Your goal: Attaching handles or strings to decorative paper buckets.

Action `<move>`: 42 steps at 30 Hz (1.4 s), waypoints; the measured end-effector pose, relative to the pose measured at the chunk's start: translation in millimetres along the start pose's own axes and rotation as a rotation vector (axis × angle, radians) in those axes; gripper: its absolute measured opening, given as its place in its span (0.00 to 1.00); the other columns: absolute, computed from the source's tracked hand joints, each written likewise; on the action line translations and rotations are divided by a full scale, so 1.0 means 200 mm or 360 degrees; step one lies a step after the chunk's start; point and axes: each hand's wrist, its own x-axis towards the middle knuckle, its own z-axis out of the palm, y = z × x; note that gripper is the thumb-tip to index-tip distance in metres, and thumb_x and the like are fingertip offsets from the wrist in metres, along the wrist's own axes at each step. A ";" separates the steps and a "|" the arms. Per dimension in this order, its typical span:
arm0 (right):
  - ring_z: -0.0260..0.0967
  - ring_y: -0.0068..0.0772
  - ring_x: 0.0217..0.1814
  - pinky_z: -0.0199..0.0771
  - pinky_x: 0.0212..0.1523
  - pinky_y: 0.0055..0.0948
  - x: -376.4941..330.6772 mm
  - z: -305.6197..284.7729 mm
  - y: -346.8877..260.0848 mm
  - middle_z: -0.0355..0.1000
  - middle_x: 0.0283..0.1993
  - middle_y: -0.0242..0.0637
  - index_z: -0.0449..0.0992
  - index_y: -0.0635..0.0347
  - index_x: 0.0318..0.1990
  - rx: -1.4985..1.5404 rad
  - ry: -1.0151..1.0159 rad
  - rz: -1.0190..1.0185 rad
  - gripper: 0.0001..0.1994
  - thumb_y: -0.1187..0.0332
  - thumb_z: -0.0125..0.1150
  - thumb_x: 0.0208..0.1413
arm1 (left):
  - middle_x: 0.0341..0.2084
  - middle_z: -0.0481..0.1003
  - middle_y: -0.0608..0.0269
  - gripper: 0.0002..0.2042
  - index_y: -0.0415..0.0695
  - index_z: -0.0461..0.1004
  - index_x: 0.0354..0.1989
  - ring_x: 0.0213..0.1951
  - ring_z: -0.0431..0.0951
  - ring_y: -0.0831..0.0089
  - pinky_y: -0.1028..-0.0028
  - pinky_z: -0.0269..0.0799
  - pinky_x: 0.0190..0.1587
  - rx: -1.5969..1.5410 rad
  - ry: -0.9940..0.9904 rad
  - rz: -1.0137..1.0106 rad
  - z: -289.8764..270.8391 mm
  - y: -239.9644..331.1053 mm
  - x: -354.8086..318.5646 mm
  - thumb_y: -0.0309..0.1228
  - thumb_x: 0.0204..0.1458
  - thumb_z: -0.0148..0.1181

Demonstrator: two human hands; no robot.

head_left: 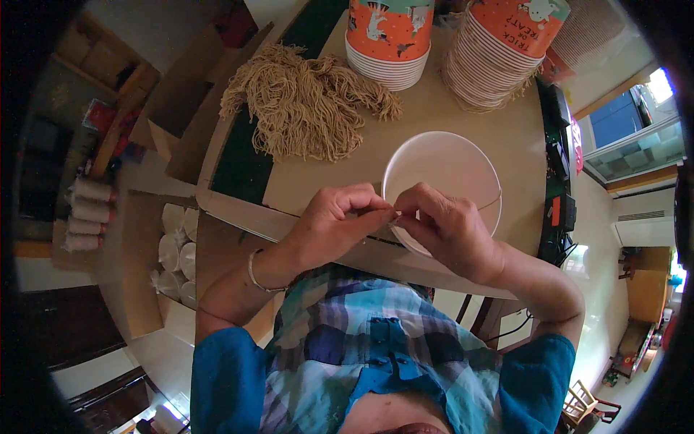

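Observation:
A white paper bucket (442, 163) stands on the table with its open mouth toward me. My left hand (345, 217) and my right hand (450, 230) meet at its near left rim, fingertips pinched together. A thin bit of string seems to be between them, mostly covered by the fingers. Across the bucket's right rim lies a thin tan string (490, 202). Beyond my left hand a loose heap of tan twine strands (303, 101) spreads over the table.
Two stacks of orange-printed paper buckets, one nearer the middle (389, 50) and one at the right (499, 54), stand at the back. Dark devices (558, 217) line the right edge. A cardboard box (141, 249) of white wrapped bundles is at the left.

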 end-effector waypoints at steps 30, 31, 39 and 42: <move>0.62 0.09 0.23 0.61 0.21 0.14 0.04 -0.07 0.06 0.72 0.29 0.26 0.74 0.61 0.39 0.0869 -0.0334 0.0671 0.03 0.77 0.61 0.57 | 0.32 0.75 0.65 0.03 0.38 0.79 0.36 0.35 0.75 0.80 0.79 0.71 0.39 0.0194 -0.0035 0.0248 0.01 -0.03 0.00 0.22 0.54 0.62; 0.62 0.09 0.23 0.61 0.21 0.14 0.04 -0.06 0.06 0.72 0.29 0.26 0.74 0.61 0.39 0.0869 -0.0334 0.0671 0.03 0.77 0.61 0.57 | 0.32 0.75 0.65 0.03 0.38 0.79 0.36 0.35 0.75 0.80 0.79 0.70 0.39 0.0210 -0.0049 0.0240 0.00 -0.02 0.00 0.22 0.55 0.61; 0.68 0.23 0.30 0.67 0.26 0.22 -0.01 -0.02 0.01 0.69 0.33 0.33 0.72 0.62 0.38 0.0239 0.0106 0.0165 0.06 0.77 0.62 0.54 | 0.32 0.74 0.66 0.05 0.39 0.79 0.38 0.36 0.74 0.81 0.80 0.69 0.39 0.0128 -0.0077 0.0180 0.01 0.00 -0.01 0.22 0.58 0.58; 0.71 0.29 0.32 0.71 0.28 0.27 -0.02 -0.07 -0.08 0.67 0.36 0.37 0.73 0.61 0.38 0.0051 0.0048 0.0042 0.06 0.78 0.61 0.53 | 0.33 0.74 0.66 0.05 0.39 0.79 0.39 0.37 0.74 0.82 0.81 0.68 0.40 0.0057 -0.0068 0.0174 0.02 -0.01 -0.01 0.23 0.59 0.57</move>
